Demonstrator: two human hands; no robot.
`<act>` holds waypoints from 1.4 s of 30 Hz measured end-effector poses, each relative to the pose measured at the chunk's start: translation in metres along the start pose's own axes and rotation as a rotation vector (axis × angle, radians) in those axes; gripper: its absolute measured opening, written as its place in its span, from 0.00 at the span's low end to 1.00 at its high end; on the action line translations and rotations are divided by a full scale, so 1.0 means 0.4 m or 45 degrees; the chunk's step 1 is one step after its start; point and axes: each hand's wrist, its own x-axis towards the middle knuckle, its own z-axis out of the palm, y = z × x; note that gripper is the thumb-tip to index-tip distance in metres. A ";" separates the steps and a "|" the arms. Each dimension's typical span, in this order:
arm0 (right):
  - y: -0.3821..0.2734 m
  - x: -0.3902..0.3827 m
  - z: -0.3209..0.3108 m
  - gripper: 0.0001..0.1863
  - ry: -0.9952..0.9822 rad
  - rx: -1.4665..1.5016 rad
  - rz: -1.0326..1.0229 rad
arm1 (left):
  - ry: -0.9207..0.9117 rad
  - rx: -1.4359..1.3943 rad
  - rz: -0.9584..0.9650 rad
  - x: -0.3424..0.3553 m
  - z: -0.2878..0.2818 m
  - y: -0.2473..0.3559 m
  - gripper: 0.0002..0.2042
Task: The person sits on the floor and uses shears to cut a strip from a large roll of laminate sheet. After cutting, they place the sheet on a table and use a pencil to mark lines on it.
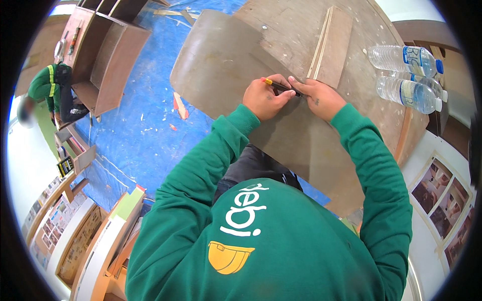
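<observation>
My left hand [264,100] is closed around a slim, dark pen-like tool [279,86] with a yellow and orange end. Its exact kind is hard to make out. Opposite, my right hand [321,99] pinches at the tool's dark far end, its fingertips close to my left thumb. Both hands are above a large, thin brown-grey sheet [216,55], which spreads over a plywood tabletop [296,15] and bends down past its left edge. Two long wooden strips [337,42] lie together just beyond my right hand.
Several clear water bottles [401,58] lie on the table at the right. Blue sheeting [145,115] with scraps covers the floor at the left. Farther left, a person in green [47,88] bends beside a brown open cabinet [108,70]. Shelves [85,246] stand at the lower left.
</observation>
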 end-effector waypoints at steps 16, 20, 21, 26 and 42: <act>-0.014 -0.001 -0.007 0.40 -0.052 -0.071 0.047 | 0.184 -0.229 -0.082 0.043 -0.156 0.004 0.07; -0.020 -0.010 0.003 0.41 -0.024 -0.071 0.051 | 0.179 -0.253 -0.077 0.044 -0.158 0.007 0.07; -0.029 -0.011 0.001 0.42 -0.041 -0.089 0.081 | 0.186 -0.251 -0.076 0.043 -0.159 0.009 0.07; -0.066 0.018 -0.002 0.45 -0.096 -0.215 0.150 | 0.177 -0.240 -0.063 0.044 -0.158 0.010 0.07; -0.054 0.026 -0.006 0.46 -0.125 -0.220 0.166 | 0.216 -0.282 -0.106 0.059 -0.195 0.021 0.06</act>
